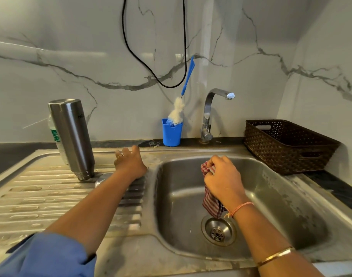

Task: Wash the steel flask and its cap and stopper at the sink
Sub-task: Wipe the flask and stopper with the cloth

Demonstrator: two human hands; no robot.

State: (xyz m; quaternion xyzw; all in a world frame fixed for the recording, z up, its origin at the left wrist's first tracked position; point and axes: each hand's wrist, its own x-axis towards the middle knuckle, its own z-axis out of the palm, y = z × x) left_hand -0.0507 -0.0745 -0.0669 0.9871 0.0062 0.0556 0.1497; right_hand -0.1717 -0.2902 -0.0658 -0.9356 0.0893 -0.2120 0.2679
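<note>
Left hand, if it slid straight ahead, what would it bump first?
Probably the dark counter strip behind the sink, then the wall; the left hand points just left of the blue cup. Depth is unclear.

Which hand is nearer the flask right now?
Left. The left hand is over the drainboard, just right of the upturned flask; the right hand is farther right, over the sink, gripping a cloth.

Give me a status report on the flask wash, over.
Left hand on drainboard, grip unclear. Right hand grips checked cloth over sink. Flask inverted on drainboard, untouched.
</note>
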